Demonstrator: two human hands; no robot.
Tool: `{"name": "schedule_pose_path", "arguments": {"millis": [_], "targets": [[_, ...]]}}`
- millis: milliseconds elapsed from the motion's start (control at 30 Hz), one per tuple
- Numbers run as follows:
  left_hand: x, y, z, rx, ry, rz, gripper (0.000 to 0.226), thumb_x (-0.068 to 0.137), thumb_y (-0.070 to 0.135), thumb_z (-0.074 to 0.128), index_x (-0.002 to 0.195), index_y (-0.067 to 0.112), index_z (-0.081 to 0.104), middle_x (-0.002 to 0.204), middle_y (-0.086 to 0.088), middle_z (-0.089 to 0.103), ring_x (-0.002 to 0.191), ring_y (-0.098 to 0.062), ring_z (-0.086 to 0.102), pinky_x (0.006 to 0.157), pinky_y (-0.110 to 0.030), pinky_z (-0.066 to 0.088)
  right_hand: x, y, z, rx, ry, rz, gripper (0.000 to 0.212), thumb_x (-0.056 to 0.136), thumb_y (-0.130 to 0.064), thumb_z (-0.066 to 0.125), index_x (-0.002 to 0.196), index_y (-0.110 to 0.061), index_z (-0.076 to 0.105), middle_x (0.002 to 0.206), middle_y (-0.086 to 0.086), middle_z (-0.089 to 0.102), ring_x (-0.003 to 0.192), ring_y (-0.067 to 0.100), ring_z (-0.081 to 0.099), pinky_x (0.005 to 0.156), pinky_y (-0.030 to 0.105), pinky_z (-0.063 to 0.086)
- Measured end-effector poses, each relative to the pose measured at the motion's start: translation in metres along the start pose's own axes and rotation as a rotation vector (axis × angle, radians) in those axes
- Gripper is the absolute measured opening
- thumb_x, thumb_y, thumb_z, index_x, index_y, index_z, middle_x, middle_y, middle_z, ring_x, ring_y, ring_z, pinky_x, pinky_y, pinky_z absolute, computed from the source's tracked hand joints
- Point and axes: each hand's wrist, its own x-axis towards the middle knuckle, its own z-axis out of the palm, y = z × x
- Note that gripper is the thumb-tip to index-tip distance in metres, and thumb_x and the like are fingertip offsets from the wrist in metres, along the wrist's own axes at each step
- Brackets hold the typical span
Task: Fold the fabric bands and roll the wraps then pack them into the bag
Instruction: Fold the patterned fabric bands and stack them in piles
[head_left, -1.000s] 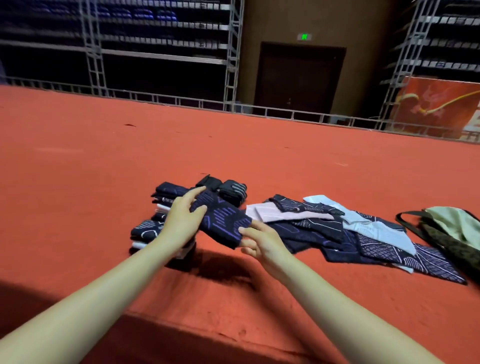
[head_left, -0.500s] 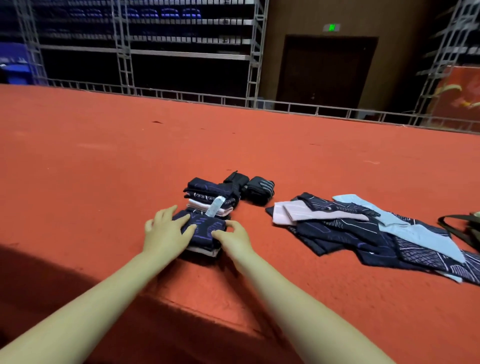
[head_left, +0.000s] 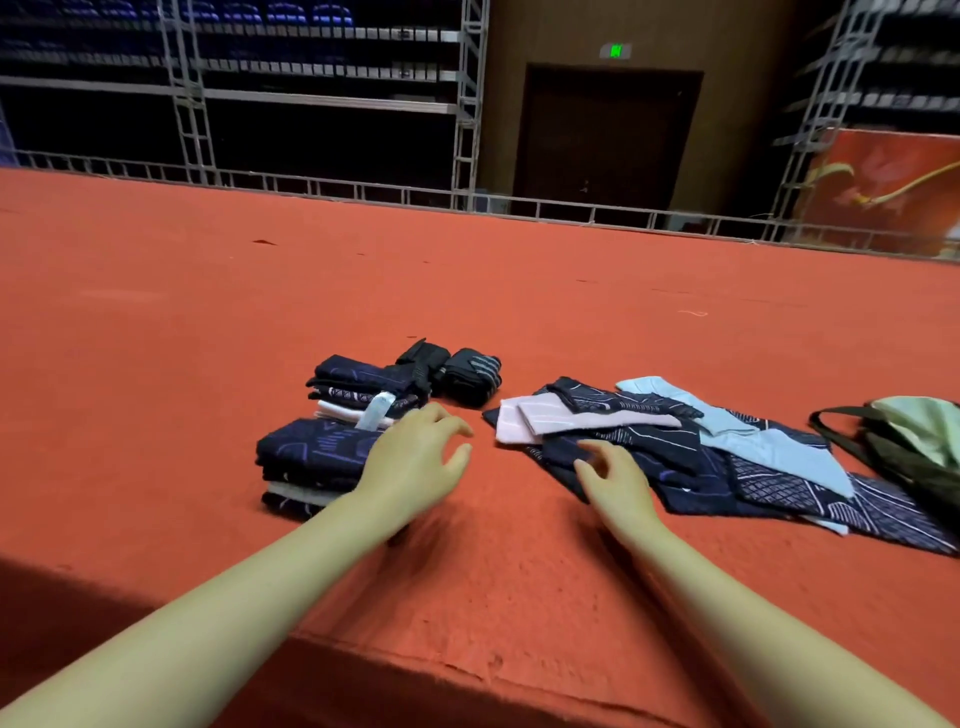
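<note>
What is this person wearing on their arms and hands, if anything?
Nothing shows: the left hand and right hand are bare, with no gloves, rings, watch or bracelets in view. Both forearms are uncovered right to the picture's edge, with no sleeve visible.

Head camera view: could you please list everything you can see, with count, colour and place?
Near stack of folded bands: one, navy with a white layer, front left.
Far stack of folded bands: one, navy and white with a pale tag, behind the near stack.
Rolled wraps: two, black, right of the far stack.
Unfolded bands: one loose pile, navy, pink and light blue, centre right.
Bag: one, olive with pale green, right edge.
Carpet: red, under everything.
Door: one, dark, at the back.
Left hand: loosely open, beside the near stack.
Right hand: open, at the pile's near edge.
</note>
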Motion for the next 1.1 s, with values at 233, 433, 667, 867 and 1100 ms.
{"name": "schedule_pose_path", "arguments": {"millis": [233,433,667,867,1100], "targets": [[0.032,0.053,0.093,-0.16,-0.146,0.018,0.035,0.089,0.026,0.053,0.124,0.025,0.056,0.119,-0.001,0.054,0.116,-0.02,0.046,0.096,-0.03,0.038,0.01,0.087,-0.055,-0.321,0.156,0.035,0.034,0.086,-0.024,0.062,0.119,-0.015,0.061,0.114,0.005,0.058,0.116,0.027,0.047,0.096,0.042,0.041],[0.109,0.074,0.149,-0.187,-0.077,0.047,0.038,0.086,0.019,0.055,0.124,0.019,0.056,0.123,-0.004,0.055,0.12,-0.024,0.046,0.103,-0.036,0.035,0.019,0.104,-0.052,-0.33,0.12,0.047,0.044,0.086,-0.034,0.061,0.128,-0.022,0.055,0.123,-0.002,0.052,0.119,0.02,0.044,0.099,0.037,0.035],[0.175,0.072,0.19,-0.001,-0.233,0.144,0.035,0.087,0.021,0.058,0.122,0.02,0.061,0.122,-0.005,0.061,0.114,-0.026,0.054,0.092,-0.033,0.04,0.027,0.117,-0.05,-0.145,0.179,0.058,0.032,0.089,-0.035,0.057,0.119,-0.023,0.06,0.118,-0.004,0.054,0.115,0.017,0.045,0.099,0.035,0.036],[0.178,0.079,0.177,-0.141,0.022,0.205,0.018,0.089,0.015,0.062,0.102,0.019,0.073,0.106,0.0,0.071,0.102,-0.021,0.063,0.084,-0.026,0.04,0.03,0.12,-0.052,-0.026,0.276,0.053,0.033,0.09,-0.028,0.057,0.121,-0.018,0.059,0.117,0.0,0.058,0.116,0.02,0.047,0.1,0.032,0.036],[0.141,0.147,0.104,-0.468,0.036,0.361,0.015,0.086,0.01,0.064,0.098,0.015,0.072,0.098,0.006,0.071,0.093,-0.003,0.062,0.086,-0.016,0.045,0.032,0.102,-0.069,0.005,0.471,-0.149,0.062,0.084,-0.04,0.045,0.139,-0.012,0.041,0.137,0.009,0.045,0.129,0.025,0.035,0.111,0.031,0.022]]}}
